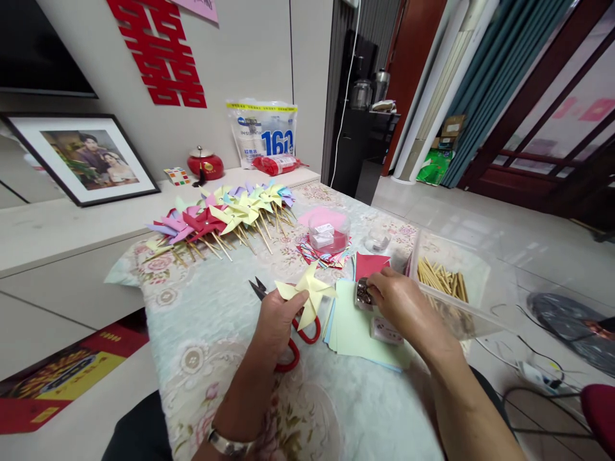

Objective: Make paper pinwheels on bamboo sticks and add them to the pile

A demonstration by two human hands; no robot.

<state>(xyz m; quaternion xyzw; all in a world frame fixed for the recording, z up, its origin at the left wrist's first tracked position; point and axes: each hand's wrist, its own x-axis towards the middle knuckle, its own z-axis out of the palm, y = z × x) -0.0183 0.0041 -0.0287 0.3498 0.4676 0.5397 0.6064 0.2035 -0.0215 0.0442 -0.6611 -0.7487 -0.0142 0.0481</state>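
Observation:
A pale yellow paper pinwheel (312, 291) is pinched at its centre by my left hand (283, 317), thumb on top. Under that hand lie scissors (310, 330) with red handles and dark blades. My right hand (391, 291) reaches into a small box of metal pins (364, 293), fingertips bent down into it; whether a pin is between them is hidden. The box rests on a stack of light green paper sheets (353, 330), near a small white-and-pink box (385, 331). Red paper (371, 264) shows just behind the pins.
Many coloured pinwheels on sticks (230, 218) lie at the back left. A clear round container (329, 230) stands on paper scraps. To the right, a plastic bin (461, 314) holds wooden sticks (444, 282). A framed photo (86, 157) leans against the wall.

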